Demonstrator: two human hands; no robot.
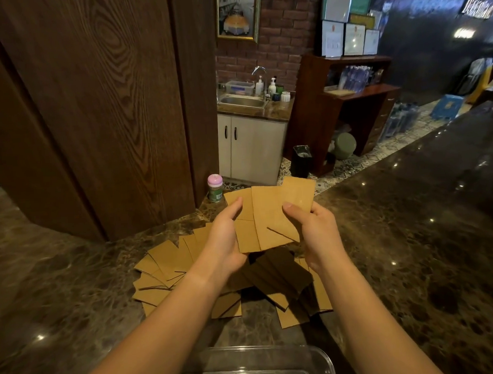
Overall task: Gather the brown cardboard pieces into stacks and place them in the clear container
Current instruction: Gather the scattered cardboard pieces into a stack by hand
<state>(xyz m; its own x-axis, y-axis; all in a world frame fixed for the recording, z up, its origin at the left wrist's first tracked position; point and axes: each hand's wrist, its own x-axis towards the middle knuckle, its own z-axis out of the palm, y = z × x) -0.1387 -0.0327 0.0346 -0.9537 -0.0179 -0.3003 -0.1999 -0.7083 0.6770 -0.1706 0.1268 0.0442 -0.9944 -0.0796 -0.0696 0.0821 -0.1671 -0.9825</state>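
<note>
Above the worktop's middle, a fanned, unsquared stack (pixel 269 214) is pinched by left hand (pixel 227 238) and right hand (pixel 312 232), fingers closed on it; pieces could be dropped onto the loose pile (pixel 164 272), missing the container (pixel 320 359) at the near edge.

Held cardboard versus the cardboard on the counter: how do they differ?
The held cardboard is lifted, gripped by the left hand and right hand; the counter cardboard lies flat, untouched. The held pieces are a few, overlapped; the counter pieces are many, fanned out loosely. Both are brown rectangles, outside the container.
</note>
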